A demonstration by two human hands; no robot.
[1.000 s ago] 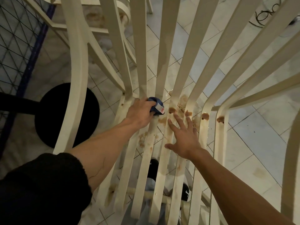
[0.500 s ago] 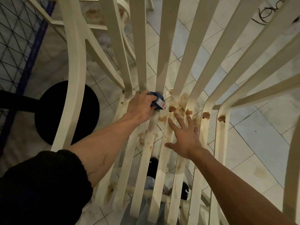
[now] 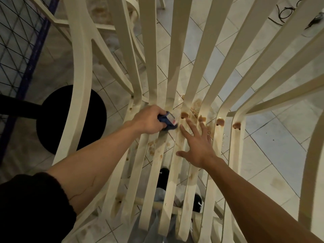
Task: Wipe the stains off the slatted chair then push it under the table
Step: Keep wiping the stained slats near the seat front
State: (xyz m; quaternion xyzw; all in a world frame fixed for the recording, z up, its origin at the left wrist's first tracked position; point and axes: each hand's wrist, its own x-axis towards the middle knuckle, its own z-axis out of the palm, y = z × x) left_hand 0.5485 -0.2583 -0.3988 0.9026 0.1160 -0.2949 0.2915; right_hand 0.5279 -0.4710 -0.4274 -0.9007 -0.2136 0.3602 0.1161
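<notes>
Fingers on my left hand (image 3: 149, 120) are curled tight round a blue cloth (image 3: 169, 121). I press it down on the slatted chair (image 3: 150, 50), right where the seat bends up into the back. I hold it bunched up like that so I can rub hard. My right hand (image 3: 198, 148) lies flat on the seat just beside the cloth, fingers spread wide and holding nothing. I think it is there to stop the chair sliding while I rub.

Brown stains (image 3: 220, 122) sit in a row along that bend, to the right of the cloth. More brown spots run down the slats near me. So lots is not wiped yet, and the push comes later.

The chair is cream and full of gaps. Through them I see pale floor tiles (image 3: 280, 146) and my black shoes (image 3: 164, 174). On the left is a round black thing (image 3: 70, 120) on the floor, maybe a table foot, and a wire grid (image 3: 17, 41) with a blue edge. I cannot see a table top.
</notes>
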